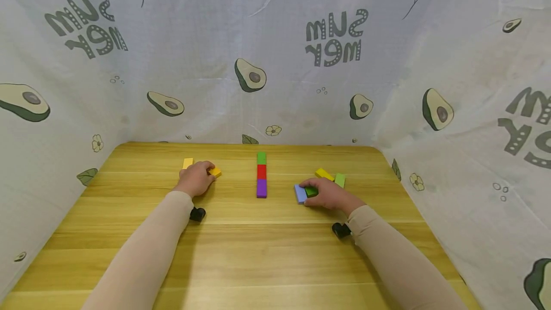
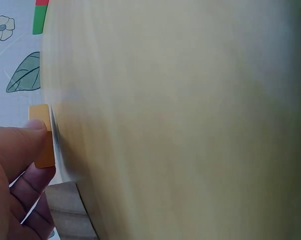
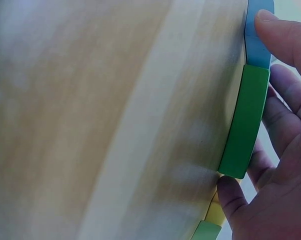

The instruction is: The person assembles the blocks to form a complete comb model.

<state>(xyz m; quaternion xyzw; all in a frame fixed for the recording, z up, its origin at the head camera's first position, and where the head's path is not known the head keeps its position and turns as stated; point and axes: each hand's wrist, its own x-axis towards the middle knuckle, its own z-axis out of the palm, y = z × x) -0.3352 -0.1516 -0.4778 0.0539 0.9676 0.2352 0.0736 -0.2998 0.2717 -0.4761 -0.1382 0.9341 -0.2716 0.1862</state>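
Observation:
My left hand [image 1: 205,172] lies at the table's left, its curled fingers gripping a small orange block [image 1: 215,172]. In the left wrist view the thumb [image 2: 25,137] presses the orange block [image 2: 42,135] on the table. A pale yellow block [image 1: 187,163] lies just behind that hand. My right hand [image 1: 313,191] pinches a dark green block [image 1: 311,191] flat on the table, next to a light blue block [image 1: 300,193]. In the right wrist view thumb and fingers [image 3: 285,40] close round the green block [image 3: 245,122], with the blue block [image 3: 258,47] touching its end.
A row of green [image 1: 261,158], red [image 1: 261,171] and purple [image 1: 261,188] blocks lies end to end at the middle of the wooden table [image 1: 267,252]. A yellow block [image 1: 324,173] and a light green one [image 1: 340,180] lie behind my right hand. Printed cloth walls surround the table.

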